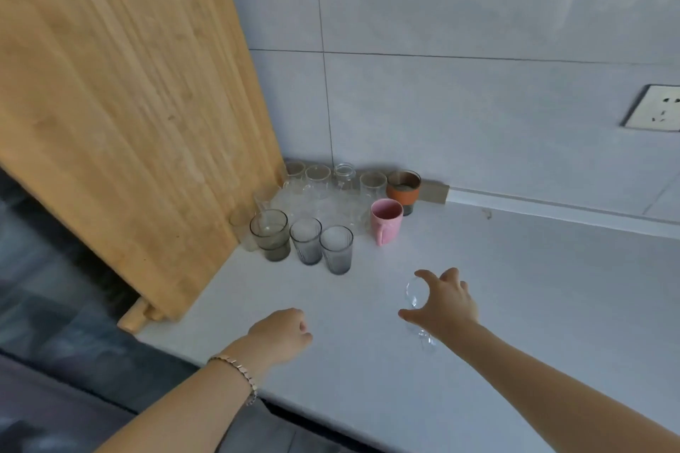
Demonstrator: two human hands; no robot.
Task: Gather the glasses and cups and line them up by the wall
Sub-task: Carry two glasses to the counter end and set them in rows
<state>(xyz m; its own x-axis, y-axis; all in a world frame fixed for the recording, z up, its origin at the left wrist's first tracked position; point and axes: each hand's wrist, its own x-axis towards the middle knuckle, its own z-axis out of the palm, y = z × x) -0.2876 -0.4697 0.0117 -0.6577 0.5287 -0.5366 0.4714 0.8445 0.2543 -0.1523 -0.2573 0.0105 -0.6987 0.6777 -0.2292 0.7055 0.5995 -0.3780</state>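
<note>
Several glasses and cups stand bunched in the counter's back corner. A row of clear glasses (318,176) lines the wall, ending in a glass with an orange band (403,189). A pink mug (385,221) stands in front of it. Three grey tumblers (336,249) form the front row, with more clear glasses behind them. My right hand (443,302) grips the bowl of a clear stemmed glass (415,292) above the white counter (515,305), its stem and foot below the palm. My left hand (283,333) hovers with curled fingers, holding nothing.
A large wooden cutting board (121,114) leans at the left, beside the cluster. A wall socket (655,108) sits at the right on the tiled wall. The counter's front edge (312,416) runs under my forearms.
</note>
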